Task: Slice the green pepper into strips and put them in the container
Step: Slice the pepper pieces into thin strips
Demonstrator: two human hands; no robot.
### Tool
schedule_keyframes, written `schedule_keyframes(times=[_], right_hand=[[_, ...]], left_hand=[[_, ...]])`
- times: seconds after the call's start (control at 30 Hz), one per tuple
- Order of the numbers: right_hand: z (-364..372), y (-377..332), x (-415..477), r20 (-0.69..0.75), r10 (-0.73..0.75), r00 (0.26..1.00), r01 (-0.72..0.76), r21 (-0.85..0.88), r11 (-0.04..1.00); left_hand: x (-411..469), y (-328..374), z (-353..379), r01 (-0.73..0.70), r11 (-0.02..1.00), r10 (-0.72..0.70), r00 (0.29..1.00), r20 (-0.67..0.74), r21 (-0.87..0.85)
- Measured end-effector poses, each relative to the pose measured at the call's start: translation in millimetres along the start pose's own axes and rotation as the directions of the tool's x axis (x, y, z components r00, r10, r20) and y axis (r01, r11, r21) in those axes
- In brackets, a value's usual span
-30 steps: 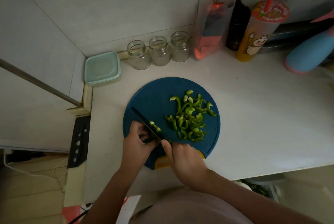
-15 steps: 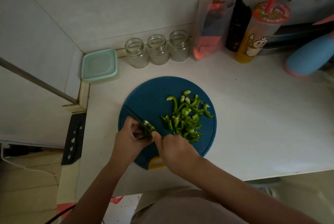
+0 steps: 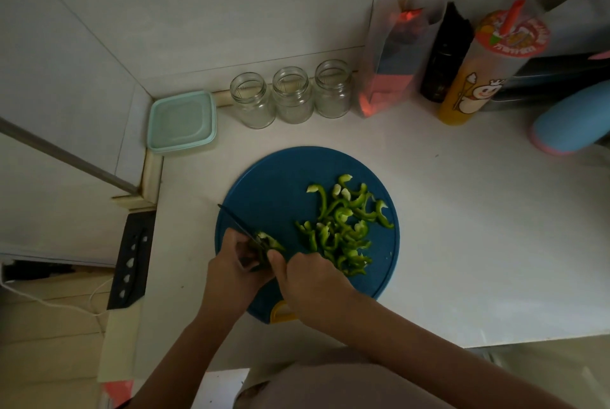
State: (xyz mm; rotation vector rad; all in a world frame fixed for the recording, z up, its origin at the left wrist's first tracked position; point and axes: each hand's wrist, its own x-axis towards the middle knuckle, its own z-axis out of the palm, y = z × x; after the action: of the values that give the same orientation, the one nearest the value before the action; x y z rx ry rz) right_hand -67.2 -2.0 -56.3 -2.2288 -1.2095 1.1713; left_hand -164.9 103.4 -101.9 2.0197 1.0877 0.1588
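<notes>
A round blue cutting board (image 3: 274,184) lies on the white counter. On its right half is a loose pile of green pepper strips (image 3: 343,230). At the board's near left, my left hand (image 3: 231,273) holds down a small remaining pepper piece (image 3: 269,242) with curled fingers. My right hand (image 3: 310,276) grips the handle of a dark-bladed knife (image 3: 236,220), whose blade points away to the left and rests across that piece. The handle is hidden in my fist. A mint-green lidded container (image 3: 181,121) sits shut at the back left corner.
Three empty glass jars (image 3: 292,95) stand in a row behind the board. To the back right are a plastic bag (image 3: 392,78), a dark bottle (image 3: 444,59), an orange drink cup (image 3: 478,78) and a blue bottle (image 3: 574,121). The counter edge runs just below the board.
Both hands and the knife have shifted slightly left on the board, and the blade has worked further into the last pepper piece. The strip pile has not moved.
</notes>
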Motion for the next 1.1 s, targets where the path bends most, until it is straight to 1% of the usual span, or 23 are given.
schedule_keyframes(times=[0.1, 0.2, 0.27, 0.4, 0.53, 0.67, 0.73, 0.8, 0.9, 1.0, 1.1], right_hand=[[5, -3, 3, 0.013, -0.003, 1.0, 0.004, -0.065, 0.998], [9, -4, 4, -0.024, 0.017, 1.0, -0.02, -0.129, 0.992], [12, -4, 4, -0.055, 0.056, 0.997, -0.061, -0.105, 0.993], [14, -3, 6, -0.043, 0.107, 0.993, -0.11, -0.054, 0.993], [16, 0, 10, -0.045, 0.097, 0.994, -0.099, -0.051, 0.994], [19, 6, 12, -0.081, 0.059, 0.995, -0.068, -0.117, 0.991], [21, 12, 16, -0.078, 0.035, 0.996, -0.048, -0.165, 0.985], [24, 24, 23, -0.071, 0.038, 0.997, -0.05, -0.178, 0.983], [30, 33, 32, -0.055, 0.063, 0.997, -0.07, -0.135, 0.988], [28, 33, 34, -0.046, 0.104, 0.994, -0.105, -0.02, 0.994], [19, 27, 35, -0.002, 0.104, 0.995, -0.104, 0.0, 0.995]], left_hand=[[-2, 2, 1, 0.051, 0.999, -0.05, 0.998, -0.029, 0.017], [-5, 5, 3, 0.055, 0.998, -0.054, 0.997, -0.056, 0.014], [-6, 8, 4, 0.071, 0.997, -0.071, 0.996, -0.057, -0.001], [-5, 11, 5, 0.099, 0.995, -0.099, 0.994, -0.052, -0.004], [-3, 10, 5, 0.116, 0.993, -0.115, 0.992, -0.058, 0.002], [-2, 10, 3, 0.118, 0.993, -0.119, 0.991, -0.055, -0.023], [-3, 8, 3, 0.09, 0.996, -0.091, 0.994, -0.059, -0.023], [-4, 8, 5, 0.058, 0.998, -0.06, 0.996, -0.064, -0.029], [-3, 8, 7, 0.049, 0.997, -0.053, 0.996, -0.07, -0.064], [0, 6, 8, 0.056, 0.995, -0.061, 0.997, -0.054, -0.08], [0, 4, 7, 0.026, 0.996, -0.029, 0.999, -0.04, -0.082]])
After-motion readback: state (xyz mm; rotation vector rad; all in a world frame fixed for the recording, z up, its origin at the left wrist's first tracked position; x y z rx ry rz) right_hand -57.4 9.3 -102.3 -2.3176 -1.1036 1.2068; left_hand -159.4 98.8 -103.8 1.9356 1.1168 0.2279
